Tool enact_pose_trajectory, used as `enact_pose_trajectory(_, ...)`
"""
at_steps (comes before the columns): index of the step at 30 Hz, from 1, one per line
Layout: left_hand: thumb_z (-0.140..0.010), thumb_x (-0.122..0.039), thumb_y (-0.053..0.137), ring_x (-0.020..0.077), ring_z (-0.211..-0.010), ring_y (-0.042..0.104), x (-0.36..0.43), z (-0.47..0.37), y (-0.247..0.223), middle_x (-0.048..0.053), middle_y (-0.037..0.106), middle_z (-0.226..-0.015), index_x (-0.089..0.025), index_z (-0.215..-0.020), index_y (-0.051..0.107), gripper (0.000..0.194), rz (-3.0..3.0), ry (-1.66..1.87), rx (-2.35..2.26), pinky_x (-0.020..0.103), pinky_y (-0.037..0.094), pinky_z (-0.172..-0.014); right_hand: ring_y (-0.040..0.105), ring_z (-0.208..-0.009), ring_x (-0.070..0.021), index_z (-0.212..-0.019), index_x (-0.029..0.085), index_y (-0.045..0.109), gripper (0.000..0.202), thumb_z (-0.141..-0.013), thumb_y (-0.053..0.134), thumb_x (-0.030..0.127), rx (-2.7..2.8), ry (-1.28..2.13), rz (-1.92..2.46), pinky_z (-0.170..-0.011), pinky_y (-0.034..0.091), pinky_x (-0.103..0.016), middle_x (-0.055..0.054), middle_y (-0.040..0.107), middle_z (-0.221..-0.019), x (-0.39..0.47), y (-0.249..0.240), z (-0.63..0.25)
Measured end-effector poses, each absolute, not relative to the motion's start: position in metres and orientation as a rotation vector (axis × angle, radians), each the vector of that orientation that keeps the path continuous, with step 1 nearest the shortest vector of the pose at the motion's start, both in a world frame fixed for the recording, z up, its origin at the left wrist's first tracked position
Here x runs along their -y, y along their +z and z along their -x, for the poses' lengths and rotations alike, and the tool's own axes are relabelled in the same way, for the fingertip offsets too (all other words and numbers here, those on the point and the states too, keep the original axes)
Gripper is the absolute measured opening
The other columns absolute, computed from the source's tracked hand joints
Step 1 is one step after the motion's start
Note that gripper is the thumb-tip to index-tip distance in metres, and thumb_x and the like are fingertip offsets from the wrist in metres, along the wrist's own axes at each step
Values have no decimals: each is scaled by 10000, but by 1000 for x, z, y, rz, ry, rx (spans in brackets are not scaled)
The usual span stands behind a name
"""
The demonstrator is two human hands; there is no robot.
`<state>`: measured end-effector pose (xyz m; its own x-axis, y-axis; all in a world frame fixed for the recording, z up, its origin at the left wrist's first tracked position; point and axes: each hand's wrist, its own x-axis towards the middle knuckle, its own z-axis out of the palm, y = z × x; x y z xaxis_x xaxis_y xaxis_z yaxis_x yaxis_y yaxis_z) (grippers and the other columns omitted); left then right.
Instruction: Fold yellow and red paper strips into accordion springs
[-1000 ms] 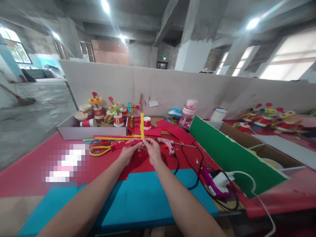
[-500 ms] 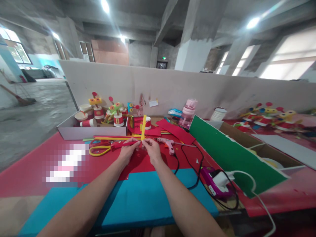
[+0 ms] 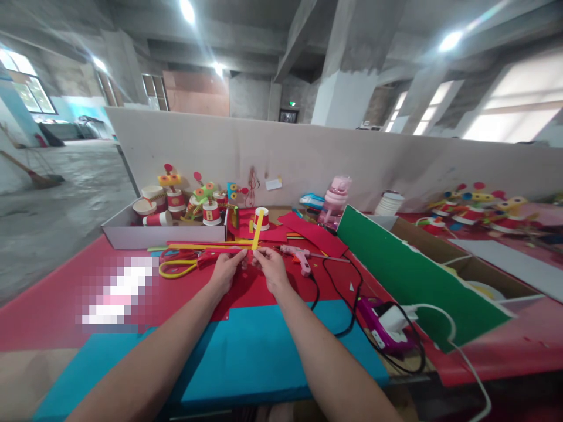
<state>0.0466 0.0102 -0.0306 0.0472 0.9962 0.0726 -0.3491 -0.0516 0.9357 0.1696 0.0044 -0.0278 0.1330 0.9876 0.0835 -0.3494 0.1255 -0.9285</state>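
My right hand (image 3: 272, 269) pinches the lower end of a yellow paper strip (image 3: 258, 228), which stands up and leans slightly right. Close beside it, my left hand (image 3: 224, 272) has its thumb and fingers pressed together on the end of a red paper strip (image 3: 220, 250) that points left. A small gap shows between the two sets of fingertips. Behind the yellow strip stands a red and white paper cup (image 3: 264, 218). Scissors with yellow-lined handles (image 3: 178, 274) lie left of my left hand, and a pink glue gun (image 3: 302, 261) rests right of my right hand.
A white box (image 3: 165, 235) with paper-cup figures stands at the back left. Red paper sheets (image 3: 312, 234) and a pink bottle (image 3: 338, 199) are behind. A green-sided box (image 3: 413, 275) and a purple power strip (image 3: 387, 328) with cables sit at the right.
The yellow strip has tilted to the right, and its top is a little lower. My fingertips have moved slightly apart, the left hand shifting left.
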Motion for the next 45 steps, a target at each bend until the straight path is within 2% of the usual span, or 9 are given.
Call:
enact_pose_trajectory(4,-660,-404,762,88,-481,512,-9,-48,-28,5,597,-588,-135,-691,588,321,-997,1328,-798,226,403,-497,570,-597,-127,-726,180,629,269,-576,761,360,868,1192,865,-644,498,-288,22,624,-658,-3,-26,-168)
enact_pose_trajectory(9,-636,-419,770,99,-478,526,-10,-46,-28,1,585,-536,-140,-638,565,347,-1062,1371,-843,229,402,-500,592,-644,-141,-753,179,643,301,-561,771,372,955,1218,863,-669,508,-297,4,648,-720,0,-26,-165)
enact_pose_trajectory(16,-594,-415,795,103,-482,533,-12,-44,-29,-7,590,-515,-155,-586,522,377,-1143,1389,-919,223,394,-503,585,-592,-130,-669,177,607,359,-505,804,429,928,1352,881,-681,498,-296,26,618,-607,0,-24,-169)
enact_pose_trajectory(19,-616,-422,782,104,-493,539,-11,-44,-29,1,595,-520,-147,-602,547,362,-1173,1384,-923,224,402,-515,578,-579,-133,-651,177,603,344,-525,785,440,970,1257,910,-656,492,-287,25,613,-587,0,-24,-168)
enact_pose_trajectory(23,-617,-417,781,113,-503,554,-11,-45,-30,8,610,-552,-146,-637,556,353,-1156,1371,-899,235,421,-524,586,-584,-145,-658,182,598,303,-574,744,434,976,1147,921,-652,499,-296,23,614,-586,1,-24,-164)
enact_pose_trajectory(33,-683,-416,731,117,-519,536,-12,-43,-30,-3,586,-545,-154,-633,565,314,-1312,1374,-931,239,407,-539,572,-546,-126,-643,181,604,266,-546,758,375,868,1263,862,-633,509,-286,39,595,-546,-2,-28,-163)
enact_pose_trajectory(40,-697,-396,728,103,-536,511,-13,-45,-30,-19,575,-576,-158,-673,562,291,-1291,1418,-892,225,397,-550,613,-563,-157,-628,170,663,250,-561,753,394,961,1289,867,-683,526,-327,4,646,-568,0,-26,-165)
enact_pose_trajectory(45,-679,-396,742,98,-536,512,-13,-44,-32,-24,579,-598,-164,-709,559,297,-1221,1406,-851,220,402,-553,626,-547,-175,-652,175,672,221,-571,743,368,948,1225,874,-657,531,-333,-4,669,-570,-1,-28,-162)
